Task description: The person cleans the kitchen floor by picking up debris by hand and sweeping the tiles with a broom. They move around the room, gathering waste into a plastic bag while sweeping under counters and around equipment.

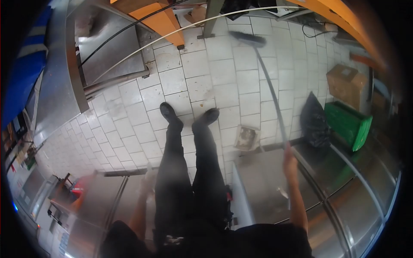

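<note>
Pointing forward, slightly left: broom (271, 88)

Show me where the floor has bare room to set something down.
Bare tiles spread between the left shoe and the steel table on the left. Another patch lies between the right shoe and the broom handle, beyond the square container. It's crowded on the far right, where the black bag, green crate and cardboard box cluster.

Is a broom (271, 88) with dark bristles (247, 38) and long grey handle (277, 106); slants out over the tiled floor (221, 71) from the right hand (290, 162).
</note>
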The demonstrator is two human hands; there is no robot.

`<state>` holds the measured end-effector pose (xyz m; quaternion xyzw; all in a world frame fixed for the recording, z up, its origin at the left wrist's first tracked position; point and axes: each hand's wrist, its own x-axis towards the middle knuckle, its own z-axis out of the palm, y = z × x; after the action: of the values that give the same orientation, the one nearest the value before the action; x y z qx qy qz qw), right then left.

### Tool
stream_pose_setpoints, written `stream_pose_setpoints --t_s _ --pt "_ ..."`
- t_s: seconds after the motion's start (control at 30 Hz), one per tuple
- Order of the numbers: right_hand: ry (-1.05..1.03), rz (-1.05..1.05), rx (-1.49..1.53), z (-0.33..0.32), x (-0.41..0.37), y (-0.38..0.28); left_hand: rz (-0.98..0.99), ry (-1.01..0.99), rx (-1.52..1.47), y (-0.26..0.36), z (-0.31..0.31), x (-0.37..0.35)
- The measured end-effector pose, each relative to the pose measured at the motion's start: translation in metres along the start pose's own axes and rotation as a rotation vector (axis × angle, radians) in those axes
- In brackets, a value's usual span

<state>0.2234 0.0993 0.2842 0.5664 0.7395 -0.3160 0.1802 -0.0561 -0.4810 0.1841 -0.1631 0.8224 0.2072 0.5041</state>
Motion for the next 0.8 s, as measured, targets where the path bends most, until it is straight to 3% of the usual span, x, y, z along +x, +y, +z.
stream_pose_setpoints --t_s 0.03,0.07,0.1,0.17,0.27,0.3,0.33,0.37,0.43,0.5,0.53,0.6,0.67,0.7,0.8 --pt "-0.004 -0.015 0.048 0.032 -0.003 -0.006 -0.019 0.029 0.12 0.036 -0.007 -0.009" --pt "-0.005 -0.036 0.1 0.067 -0.005 -0.017 -0.163 -0.04 0.011 0.059 -0.015 -0.014" --pt "0.12 -0.302 0.112 0.108 -0.019 -0.006 -0.064 -0.058 -0.181 0.056 -0.021 -0.009" --pt "-0.1 0.077 0.268 0.132 -0.09 -0.039 -0.093 -0.04 -0.28 0.028 -0.032 0.015" --pt "-0.061 -0.139 0.168 0.114 -0.174 -0.061 -0.039 -0.001 -0.136 0.018 -0.05 0.031" --pt "-0.047 -0.124 0.158 0.097 -0.188 -0.078 -0.012 0.022 -0.064 0.027 -0.054 0.027" --pt "-0.259 0.306 0.448 0.072 -0.208 -0.106 0.291 -0.046 -0.032 0.042 -0.066 0.022" --pt "-0.468 0.746 0.74 0.059 -0.232 -0.128 0.255 -0.083 -0.136 0.023 -0.075 0.037" --pt "-0.443 0.778 0.74 0.064 -0.276 -0.149 0.173 -0.144 -0.342 -0.016 -0.093 0.066" --pt "-0.338 0.834 0.956 0.064 -0.301 -0.175 0.277 -0.07 -0.148 -0.008 -0.116 0.076" --pt "-0.289 0.808 0.928 0.062 -0.304 -0.184 0.267 -0.07 -0.146 -0.007 -0.132 0.073" --pt "-0.141 0.501 0.834 0.075 -0.302 -0.162 0.168 -0.196 -0.37 0.003 -0.154 0.07" --pt "-0.063 0.502 0.524 0.062 -0.275 -0.156 0.108 -0.133 -0.394 -0.001 -0.17 0.065" --pt "0.031 0.319 0.214 0.062 -0.257 -0.151 0.053 -0.083 -0.412 -0.004 -0.174 0.063" --pt "0.07 -0.015 -0.261 0.085 -0.187 -0.086 0.072 -0.104 -0.604 -0.032 -0.181 0.045"
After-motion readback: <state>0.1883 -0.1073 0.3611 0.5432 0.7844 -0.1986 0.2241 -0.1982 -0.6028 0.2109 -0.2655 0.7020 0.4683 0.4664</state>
